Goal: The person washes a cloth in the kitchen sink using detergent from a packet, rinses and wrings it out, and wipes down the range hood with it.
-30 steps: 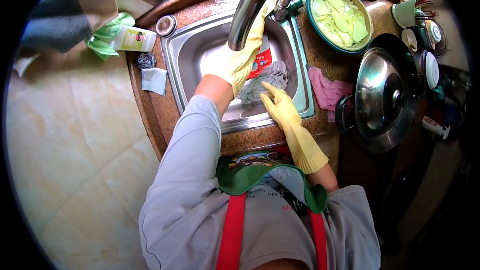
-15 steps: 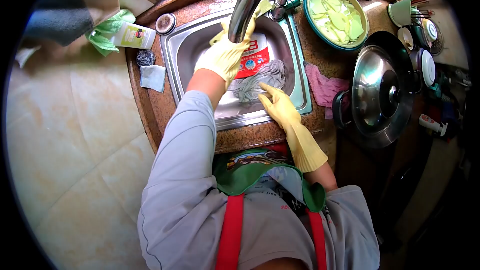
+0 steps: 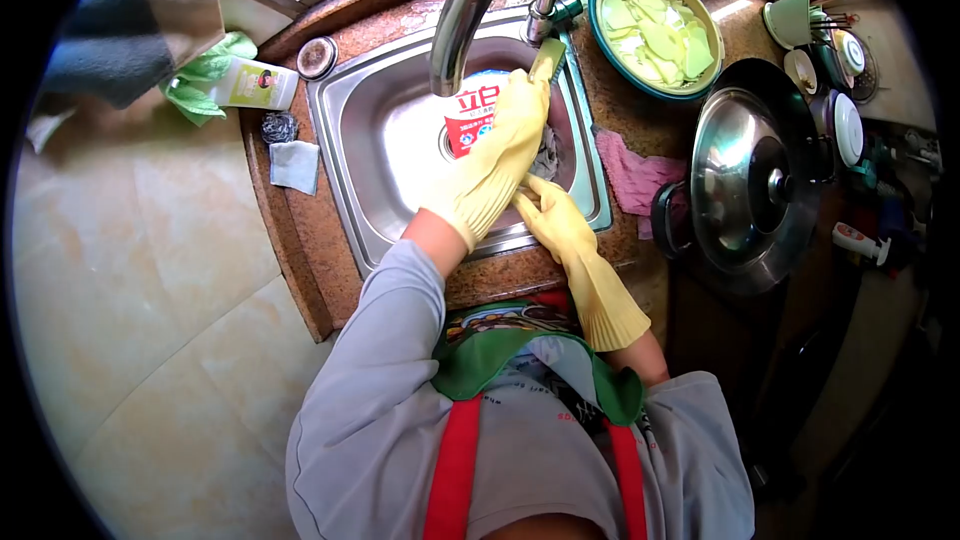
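Observation:
My left hand (image 3: 505, 145), in a yellow rubber glove, reaches across the sink (image 3: 365, 125) to its back right corner. Its fingers are closed around a yellow-green sponge (image 3: 548, 58), which rests on the steel rim near the tap base. My right hand (image 3: 553, 218), gloved alike, hovers over the front right edge with fingers outstretched and nothing seen in them. A red and white detergent packet (image 3: 465, 125) lies in the basin, partly covered by my left hand. Only a bit of the wet grey cloth (image 3: 547, 155) shows beside my left glove.
The curved tap (image 3: 462, 25) arches over the basin. Right of the sink are a bowl of pale green slices (image 3: 655, 35), a pink cloth (image 3: 635, 175) and a lidded wok (image 3: 755, 185). At left sit a steel scourer (image 3: 279, 127), a pale blue cloth (image 3: 294, 167) and a white bottle (image 3: 258, 84).
My left hand has moved right with the sponge, from behind the tap to the sink's right rim, now covering much of the grey cloth. My right hand stays nearly in place. The view shifted slightly.

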Available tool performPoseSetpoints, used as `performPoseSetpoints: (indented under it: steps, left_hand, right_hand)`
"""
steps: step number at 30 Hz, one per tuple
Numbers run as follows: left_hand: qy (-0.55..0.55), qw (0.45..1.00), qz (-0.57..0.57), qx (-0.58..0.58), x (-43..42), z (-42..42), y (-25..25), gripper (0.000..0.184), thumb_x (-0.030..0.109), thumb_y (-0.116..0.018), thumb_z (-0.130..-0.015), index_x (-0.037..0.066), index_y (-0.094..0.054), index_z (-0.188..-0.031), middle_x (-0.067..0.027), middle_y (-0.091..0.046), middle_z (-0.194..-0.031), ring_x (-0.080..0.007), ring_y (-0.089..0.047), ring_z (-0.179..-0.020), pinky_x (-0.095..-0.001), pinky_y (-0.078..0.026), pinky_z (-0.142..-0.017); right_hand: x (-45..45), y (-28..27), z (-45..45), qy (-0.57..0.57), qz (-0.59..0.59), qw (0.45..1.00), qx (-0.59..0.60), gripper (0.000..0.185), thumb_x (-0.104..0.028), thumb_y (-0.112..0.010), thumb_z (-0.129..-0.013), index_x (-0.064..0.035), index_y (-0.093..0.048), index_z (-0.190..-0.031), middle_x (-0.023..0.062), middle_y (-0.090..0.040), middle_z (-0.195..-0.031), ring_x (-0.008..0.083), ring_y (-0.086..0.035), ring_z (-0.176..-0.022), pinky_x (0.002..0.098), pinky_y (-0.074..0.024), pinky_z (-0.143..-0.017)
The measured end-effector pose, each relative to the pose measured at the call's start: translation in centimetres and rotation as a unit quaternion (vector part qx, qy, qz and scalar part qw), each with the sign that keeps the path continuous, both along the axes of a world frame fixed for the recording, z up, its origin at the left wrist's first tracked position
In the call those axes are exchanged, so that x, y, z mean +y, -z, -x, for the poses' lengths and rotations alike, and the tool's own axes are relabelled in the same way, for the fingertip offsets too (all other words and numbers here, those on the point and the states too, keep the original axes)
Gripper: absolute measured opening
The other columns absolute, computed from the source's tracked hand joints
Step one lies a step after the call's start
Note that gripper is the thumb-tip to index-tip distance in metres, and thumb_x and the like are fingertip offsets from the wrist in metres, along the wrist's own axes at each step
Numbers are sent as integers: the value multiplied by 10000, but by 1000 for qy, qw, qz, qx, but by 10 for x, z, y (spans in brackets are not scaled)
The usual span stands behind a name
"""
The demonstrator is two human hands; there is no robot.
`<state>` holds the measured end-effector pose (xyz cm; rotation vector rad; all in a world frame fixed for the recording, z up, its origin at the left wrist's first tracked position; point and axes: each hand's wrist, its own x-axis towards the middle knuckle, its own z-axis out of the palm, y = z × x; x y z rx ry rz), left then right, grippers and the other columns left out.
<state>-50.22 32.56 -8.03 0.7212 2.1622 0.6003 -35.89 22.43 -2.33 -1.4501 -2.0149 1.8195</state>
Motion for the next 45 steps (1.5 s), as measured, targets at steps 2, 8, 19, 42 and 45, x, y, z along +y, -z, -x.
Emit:
performPoseSetpoints:
  steps: [2,8,19,42,45]
  left_hand:
    - [9,1000,1,17,8,-3,5,758,666,-302,-1031,-7,-567,-1256,-311,-676,-1153,-479,-640,-1134,-553,-491,-976]
    - [237,969,-9,64,-79,-27,9,672,566,-312,-1066,9,-555,-1354,-313,-634,-1249,-457,-664,-1090,-519,-529,-932]
    - [225,964,-84,114,-68,-18,15,540,491,-473,-1049,-23,-640,-1051,-227,-710,-840,-412,-725,-799,-484,-566,-707]
    - [591,802,-40,75,-113,-33,-45,631,608,-495,-980,55,-664,-1232,-189,-734,-1089,-375,-717,-1023,-466,-556,-866]
    - [622,781,21,62,-109,-30,-42,536,541,-502,-1002,109,-662,-1275,-169,-727,-1107,-385,-712,-1017,-476,-547,-871]
  right_hand:
    - [6,-42,1,61,114,990,-57,411,-274,-606,-1012,-24,-638,-1337,149,-738,-1158,207,-707,-1025,302,-525,-913]
    - [-1,-24,-33,172,93,980,42,315,-188,-631,-1015,4,-686,-1258,68,-749,-1047,109,-661,-879,260,-531,-813]
    - [16,-23,-53,294,36,952,82,272,-189,-604,-1039,4,-700,-1206,48,-733,-990,85,-645,-834,226,-504,-806]
    - [7,-21,-70,318,10,948,5,341,-363,-655,-1012,-72,-665,-833,3,-608,-648,51,-490,-557,205,-402,-568]
    - [9,-15,-82,254,-40,962,-89,284,-297,-642,-1017,-22,-711,-1000,28,-673,-771,92,-599,-688,250,-485,-661]
